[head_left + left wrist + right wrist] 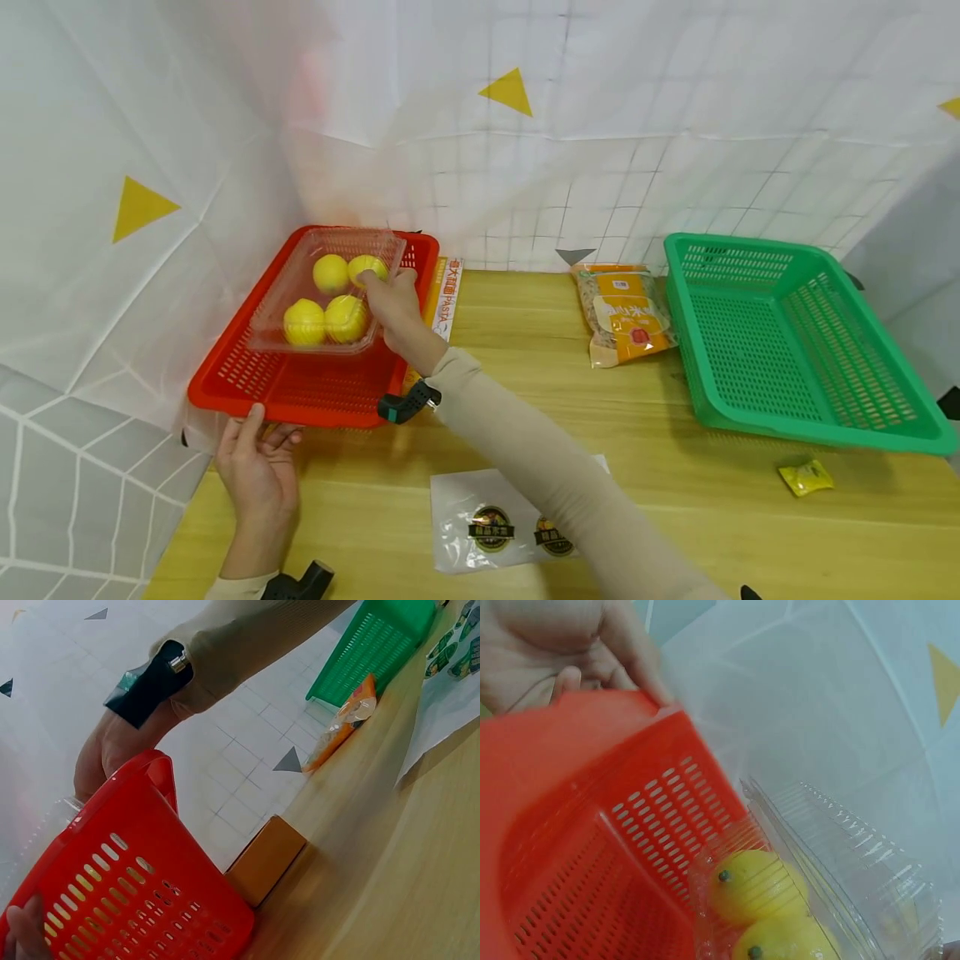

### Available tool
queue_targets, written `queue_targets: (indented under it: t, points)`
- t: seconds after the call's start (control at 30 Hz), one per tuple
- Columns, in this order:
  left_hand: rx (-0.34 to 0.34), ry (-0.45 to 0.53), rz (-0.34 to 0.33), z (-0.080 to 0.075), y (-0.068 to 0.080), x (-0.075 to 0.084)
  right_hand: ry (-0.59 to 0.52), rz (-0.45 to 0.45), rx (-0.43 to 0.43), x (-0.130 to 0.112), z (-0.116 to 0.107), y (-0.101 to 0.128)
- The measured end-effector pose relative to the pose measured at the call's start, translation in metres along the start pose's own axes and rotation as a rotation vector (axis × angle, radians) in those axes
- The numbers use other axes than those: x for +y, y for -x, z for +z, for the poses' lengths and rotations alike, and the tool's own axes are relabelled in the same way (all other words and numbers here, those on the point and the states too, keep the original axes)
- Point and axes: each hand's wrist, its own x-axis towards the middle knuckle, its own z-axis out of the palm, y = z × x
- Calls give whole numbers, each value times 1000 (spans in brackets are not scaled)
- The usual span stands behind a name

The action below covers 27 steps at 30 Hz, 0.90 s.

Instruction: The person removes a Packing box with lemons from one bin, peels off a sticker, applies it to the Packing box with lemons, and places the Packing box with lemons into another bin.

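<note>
A clear plastic clamshell box (279,287) holds several yellow lemons (304,322). It sits tilted inside or just over the red basket (423,258); whether it touches the basket floor cannot be told. My right hand (401,315) grips the box by its right side, with the fingertips partly hidden. At the basket's front left corner, my left hand (258,471) holds the rim, thumb above and fingers below. The right wrist view shows the left hand (577,652) on the rim and two lemons (759,886) through the clear plastic.
Beside the red basket lies a pasta box (447,292). An orange grain bag (626,312) leans near the green basket (832,442) at right. A small yellow packet (806,477) and a white printed plastic bag (465,517) lie nearer the front. White sheeting surrounds the table.
</note>
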Motion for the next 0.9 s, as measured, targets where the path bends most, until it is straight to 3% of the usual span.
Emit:
queue_targets:
  t: [0.2, 0.9]
  points:
    - [-5, 8, 10, 0, 0, 0, -39, 25, -52, -11, -7, 11]
    - [5, -29, 1, -1, 0, 1, 24, 7, -217, -31, -42, 24]
